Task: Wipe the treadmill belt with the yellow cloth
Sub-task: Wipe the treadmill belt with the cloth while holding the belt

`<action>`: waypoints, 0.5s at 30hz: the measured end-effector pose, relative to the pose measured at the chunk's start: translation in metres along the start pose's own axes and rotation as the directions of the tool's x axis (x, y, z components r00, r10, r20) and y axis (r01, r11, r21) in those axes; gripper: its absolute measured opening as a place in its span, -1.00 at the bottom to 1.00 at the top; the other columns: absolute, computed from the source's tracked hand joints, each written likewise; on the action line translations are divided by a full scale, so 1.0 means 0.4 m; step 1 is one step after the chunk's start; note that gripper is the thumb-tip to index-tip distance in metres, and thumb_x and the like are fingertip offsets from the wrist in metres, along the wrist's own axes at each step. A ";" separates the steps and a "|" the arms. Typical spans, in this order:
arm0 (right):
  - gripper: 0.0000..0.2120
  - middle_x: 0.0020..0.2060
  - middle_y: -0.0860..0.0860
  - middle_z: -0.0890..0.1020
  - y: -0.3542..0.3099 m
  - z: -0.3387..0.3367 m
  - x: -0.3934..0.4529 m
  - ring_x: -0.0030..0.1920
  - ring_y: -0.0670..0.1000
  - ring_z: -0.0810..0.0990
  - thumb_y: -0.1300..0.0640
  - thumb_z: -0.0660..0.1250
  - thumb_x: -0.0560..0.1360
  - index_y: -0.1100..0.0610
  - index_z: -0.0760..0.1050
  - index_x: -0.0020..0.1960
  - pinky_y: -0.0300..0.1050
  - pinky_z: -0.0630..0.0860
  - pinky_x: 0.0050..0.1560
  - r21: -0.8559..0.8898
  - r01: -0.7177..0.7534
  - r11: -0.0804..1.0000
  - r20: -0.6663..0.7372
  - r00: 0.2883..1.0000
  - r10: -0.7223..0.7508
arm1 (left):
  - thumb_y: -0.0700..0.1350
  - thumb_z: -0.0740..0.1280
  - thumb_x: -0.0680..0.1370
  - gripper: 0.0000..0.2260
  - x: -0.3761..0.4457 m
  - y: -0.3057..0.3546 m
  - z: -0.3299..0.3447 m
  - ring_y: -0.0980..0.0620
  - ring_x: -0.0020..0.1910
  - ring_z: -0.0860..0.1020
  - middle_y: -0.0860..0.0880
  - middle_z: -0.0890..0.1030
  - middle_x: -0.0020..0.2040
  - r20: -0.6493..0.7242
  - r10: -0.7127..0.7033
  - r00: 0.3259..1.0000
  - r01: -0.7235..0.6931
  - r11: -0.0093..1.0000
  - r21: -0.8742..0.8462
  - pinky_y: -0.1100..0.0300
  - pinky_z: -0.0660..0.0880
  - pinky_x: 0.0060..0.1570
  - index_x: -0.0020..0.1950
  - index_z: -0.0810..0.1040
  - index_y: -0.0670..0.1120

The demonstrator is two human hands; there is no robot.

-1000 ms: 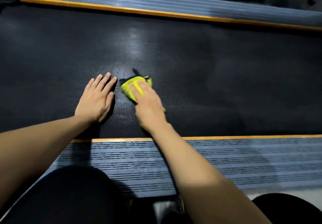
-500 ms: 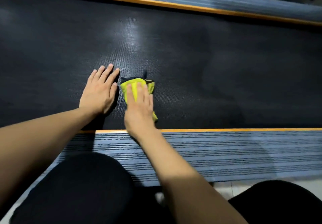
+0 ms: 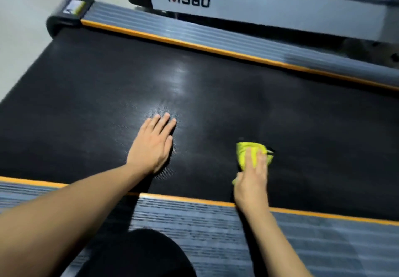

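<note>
Two hands are on the black treadmill belt [image 3: 237, 95]: the left hand [image 3: 152, 145] lies flat with its fingers spread out, holding nothing, and the right hand [image 3: 251, 177] presses down on one yellow cloth [image 3: 244, 152], bunched up under its fingers. The cloth sits close to the near orange edge strip [image 3: 185, 199], one of two. Lots of bare belt lies open past both hands, up to the far orange edge strip [image 3: 194, 45].
</note>
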State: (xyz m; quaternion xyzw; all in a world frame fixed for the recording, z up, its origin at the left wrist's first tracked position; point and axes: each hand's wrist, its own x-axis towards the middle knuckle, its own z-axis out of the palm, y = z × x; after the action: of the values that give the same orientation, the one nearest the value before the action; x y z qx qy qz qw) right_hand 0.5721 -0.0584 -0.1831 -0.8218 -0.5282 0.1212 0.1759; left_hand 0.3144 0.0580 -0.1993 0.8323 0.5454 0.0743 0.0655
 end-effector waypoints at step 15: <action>-0.33 0.57 0.16 0.15 -0.367 0.221 0.324 0.57 0.17 0.07 0.22 0.26 0.50 0.01 0.16 0.57 0.15 0.08 0.54 -0.028 0.377 0.926 0.043 0.926 -0.375 | 0.14 0.01 0.61 -0.48 0.105 -0.211 -0.034 -0.19 0.53 0.29 -0.15 0.33 0.56 0.009 -0.082 0.997 0.081 0.996 0.020 -0.11 0.14 0.55 0.54 0.34 0.03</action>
State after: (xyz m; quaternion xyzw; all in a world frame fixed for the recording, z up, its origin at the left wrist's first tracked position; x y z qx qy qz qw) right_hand 0.4703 0.1298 -0.2038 -0.7061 -0.6811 0.0908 0.1714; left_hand 0.2527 0.1304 -0.1998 0.8103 0.5793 0.0624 0.0629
